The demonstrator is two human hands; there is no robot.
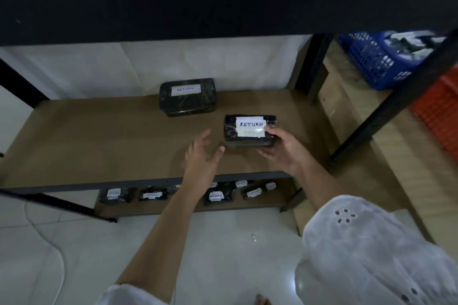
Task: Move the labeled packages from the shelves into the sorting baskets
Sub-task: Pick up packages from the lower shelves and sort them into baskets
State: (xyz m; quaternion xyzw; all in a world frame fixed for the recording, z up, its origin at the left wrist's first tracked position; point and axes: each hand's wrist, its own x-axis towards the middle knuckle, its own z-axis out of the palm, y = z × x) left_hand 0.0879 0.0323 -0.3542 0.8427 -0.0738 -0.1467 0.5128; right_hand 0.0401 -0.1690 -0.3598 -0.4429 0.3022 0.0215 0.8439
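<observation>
A black wrapped package (pixel 247 131) with a white label reading RETURN is over the brown shelf board (pixel 99 141), and my right hand (pixel 282 148) grips its right end. My left hand (pixel 203 153) hovers just left of it with fingers spread and holds nothing. A second black package labeled RETURN (pixel 187 100) lies farther back on the same shelf. Several more labeled black packages (pixel 218 196) lie on the lowest shelf below.
A blue basket (pixel 371 62) with packages inside stands on the floor at the far right, and a red basket (pixel 438 114) sits beside it. Black shelf posts (pixel 386 109) frame the right side. A dark upper shelf beam (pixel 223 7) crosses overhead. White tiled floor lies below.
</observation>
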